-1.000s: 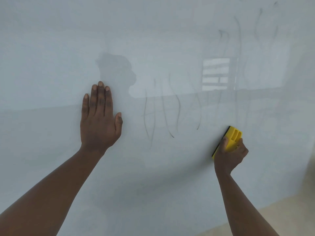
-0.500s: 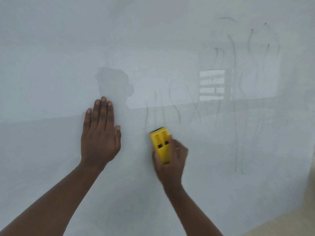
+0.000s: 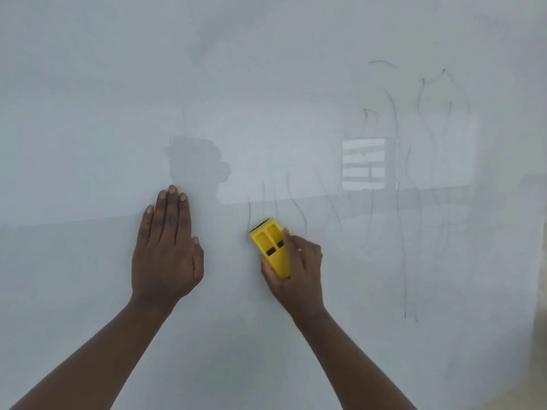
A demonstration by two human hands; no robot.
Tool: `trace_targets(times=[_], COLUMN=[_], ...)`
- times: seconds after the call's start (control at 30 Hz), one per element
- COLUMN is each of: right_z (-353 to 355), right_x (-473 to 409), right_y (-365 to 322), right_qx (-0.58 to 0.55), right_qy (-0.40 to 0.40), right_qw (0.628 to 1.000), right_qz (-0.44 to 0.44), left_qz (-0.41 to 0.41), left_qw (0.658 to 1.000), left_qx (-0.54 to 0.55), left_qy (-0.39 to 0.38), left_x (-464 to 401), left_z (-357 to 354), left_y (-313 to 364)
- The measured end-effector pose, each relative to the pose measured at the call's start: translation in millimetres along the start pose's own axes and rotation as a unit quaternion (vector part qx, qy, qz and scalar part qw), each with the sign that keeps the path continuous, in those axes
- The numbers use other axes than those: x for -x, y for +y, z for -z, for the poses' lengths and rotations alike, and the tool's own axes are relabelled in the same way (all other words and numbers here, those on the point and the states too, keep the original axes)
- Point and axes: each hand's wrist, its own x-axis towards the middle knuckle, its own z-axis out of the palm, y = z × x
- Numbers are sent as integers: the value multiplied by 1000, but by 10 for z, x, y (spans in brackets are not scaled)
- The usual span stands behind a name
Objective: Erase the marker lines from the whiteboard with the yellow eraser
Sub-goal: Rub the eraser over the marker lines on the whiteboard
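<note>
A glossy whiteboard (image 3: 88, 99) fills the view. My right hand (image 3: 299, 267) grips the yellow eraser (image 3: 270, 247) and presses it flat on the board, its top end under a group of faint wavy marker lines (image 3: 299, 211). Longer thin marker strokes (image 3: 396, 161) run down the board at the right. My left hand (image 3: 167, 247) lies flat on the board to the left of the eraser, fingers together and pointing up, holding nothing.
The board's right edge (image 3: 537, 291) shows at the lower right, with a beige surface (image 3: 541, 350) beyond it. A window reflection (image 3: 364, 164) and a dim reflection of a head (image 3: 195, 164) lie on the glossy surface.
My right hand swept the eraser from the right side of the board leftward to just beside my left hand. The lower parts of the middle lines have gone. The left hand stayed planted.
</note>
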Motion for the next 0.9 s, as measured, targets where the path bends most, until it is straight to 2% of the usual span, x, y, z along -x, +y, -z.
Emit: trace_targets(times=[0.17,0.3,0.43,0.5,0.63,0.77,0.9], right_z=[298,622,724,656,349,-28,-198], right_x=[-671,-767,-792,-884,-1067,-974,-608], right_y=[723,1271,1411,1278,674,-14,-415], right_qx=[-1,33,32,23,-25,-37,-11], right_qy=[89,138,163,170,131,58,-3], right_qw=[969,903,861,868,929,984,999], right_qz=[-229,-406,-480,-465,-346,-164,40], left_qz=[1,13,19,19,16,7,4], left_qw=[1000,1000,1000,1000,1000,999,999], left_qx=[11,6,3,2,5,19,32], left_qy=[9,12,13,18,23,29,39], left_x=[-511,-878,-944,-940,-940,-936,-935], left_z=[108,168,152,134,121,118,113], left_y=[68,-72,-198,-210,-198,-229,-265])
